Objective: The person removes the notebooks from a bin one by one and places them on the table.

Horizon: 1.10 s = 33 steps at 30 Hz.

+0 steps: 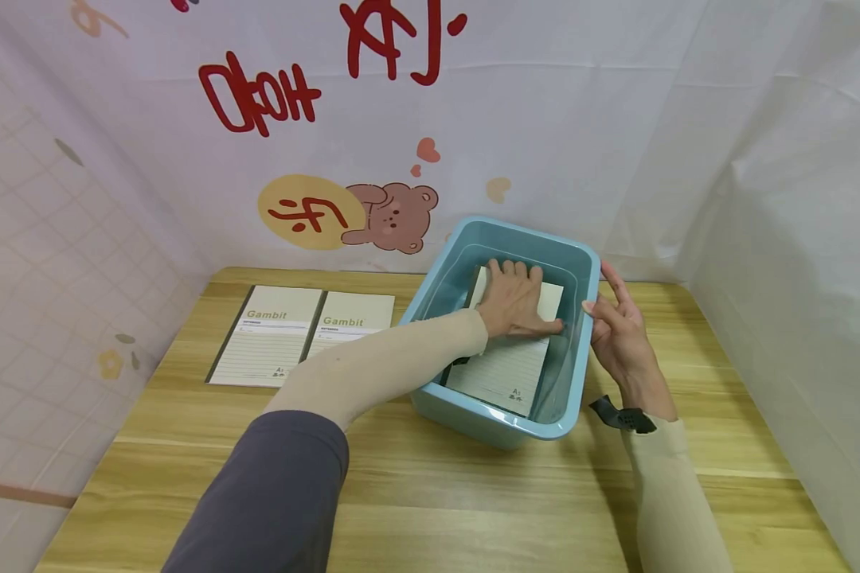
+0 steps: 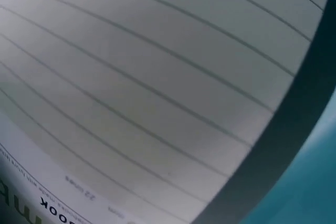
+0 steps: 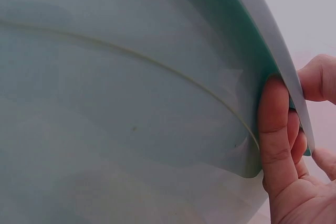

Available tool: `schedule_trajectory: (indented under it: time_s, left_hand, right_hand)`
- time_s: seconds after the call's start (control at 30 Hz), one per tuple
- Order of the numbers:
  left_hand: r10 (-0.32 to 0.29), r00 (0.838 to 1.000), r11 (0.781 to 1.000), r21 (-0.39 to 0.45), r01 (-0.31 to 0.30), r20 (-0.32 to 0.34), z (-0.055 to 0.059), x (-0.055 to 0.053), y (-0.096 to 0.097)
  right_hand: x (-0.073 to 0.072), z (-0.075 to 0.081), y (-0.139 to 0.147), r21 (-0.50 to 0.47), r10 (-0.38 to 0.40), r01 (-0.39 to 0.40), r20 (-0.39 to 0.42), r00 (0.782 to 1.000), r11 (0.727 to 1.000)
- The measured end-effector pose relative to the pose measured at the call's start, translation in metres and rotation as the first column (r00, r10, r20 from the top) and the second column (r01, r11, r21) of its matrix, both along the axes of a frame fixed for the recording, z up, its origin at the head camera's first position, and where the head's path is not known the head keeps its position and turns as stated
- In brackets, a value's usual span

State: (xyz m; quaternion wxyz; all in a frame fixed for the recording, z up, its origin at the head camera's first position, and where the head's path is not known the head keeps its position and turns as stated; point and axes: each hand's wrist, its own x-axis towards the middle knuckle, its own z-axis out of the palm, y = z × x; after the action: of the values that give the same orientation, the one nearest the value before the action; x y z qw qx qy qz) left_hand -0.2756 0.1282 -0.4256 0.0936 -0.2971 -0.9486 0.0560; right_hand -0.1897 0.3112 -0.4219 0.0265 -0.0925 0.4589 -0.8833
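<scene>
A blue plastic bin (image 1: 502, 434) stands on the table with a notebook (image 1: 498, 374) inside it. My left hand (image 1: 512, 302) reaches into the bin and rests on the notebook's upper part, fingers spread toward its far edge and thumb out to the right. The left wrist view shows the lined notebook cover (image 2: 147, 77) very close, with its dark spine and no fingers. My right hand (image 1: 622, 334) holds the bin's right rim, thumb on one side. In the right wrist view, fingers (image 3: 275, 129) lie against the bin's outer wall (image 3: 131, 103) under the rim.
Two notebooks marked Gambit, a left one (image 1: 261, 338) and a right one (image 1: 354, 314), lie side by side left of the bin. A white printed curtain (image 1: 545, 119) hangs behind the wooden table (image 1: 473, 509), with white sheeting at the right.
</scene>
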Motion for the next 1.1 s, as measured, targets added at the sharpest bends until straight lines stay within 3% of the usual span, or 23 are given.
schedule_trajectory:
  time_s: [0.23,0.43,0.77,1.1]
  left_hand:
    - [0.013,1.000,0.999,0.033,-0.014,0.005,0.016,-0.003,0.001]
    - [-0.021,0.999,1.000,0.015,0.021,-0.047,0.025,-0.007,0.002]
    - [-0.032,0.993,0.996,0.079,0.041,-0.118,0.045,-0.009,0.001]
    - [-0.018,0.997,0.985,0.167,0.031,-0.080,0.072,-0.011,-0.006]
  right_hand:
    - [0.000,0.002,0.000,0.016,0.005,-0.005,-0.001,1.000,1.000]
    - [0.000,0.003,0.000,0.008,0.011,-0.011,-0.001,1.000,1.000]
    - [0.001,0.002,0.000,0.016,0.009,-0.009,0.008,1.000,1.000]
    - [0.001,0.003,-0.002,0.034,-0.002,0.002,0.005,1.000,0.999]
